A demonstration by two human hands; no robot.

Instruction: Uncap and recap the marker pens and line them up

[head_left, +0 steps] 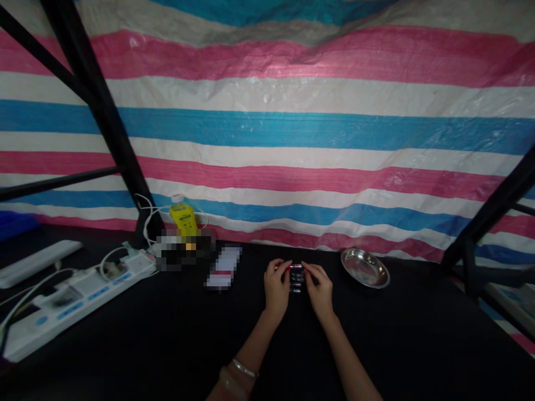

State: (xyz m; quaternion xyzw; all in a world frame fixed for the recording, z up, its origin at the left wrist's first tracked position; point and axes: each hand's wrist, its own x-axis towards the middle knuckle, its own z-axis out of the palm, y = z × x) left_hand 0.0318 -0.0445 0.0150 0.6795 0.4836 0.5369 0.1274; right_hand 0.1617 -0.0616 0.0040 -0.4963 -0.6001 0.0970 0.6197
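Note:
My left hand point(277, 287) and my right hand point(320, 287) face each other over the black table. Their fingertips pinch the two ends of a small red-and-silver tube point(296, 266), which lies roughly level between them. Its exact kind is too small to tell, and the fingers cover its ends. Just below it, in the gap between my hands, several short dark pieces with shiny silver parts point(296, 291) lie in a column on the table. My left hand partly hides them.
A round shiny metal dish point(365, 270) stands right of my hands. To the left lie a blurred-out phone-like slab point(224, 268) and a long white power strip point(83, 301) with cables. Behind are a yellow bottle point(183, 217), black metal frame bars point(104, 120) and a striped plastic sheet point(267, 131).

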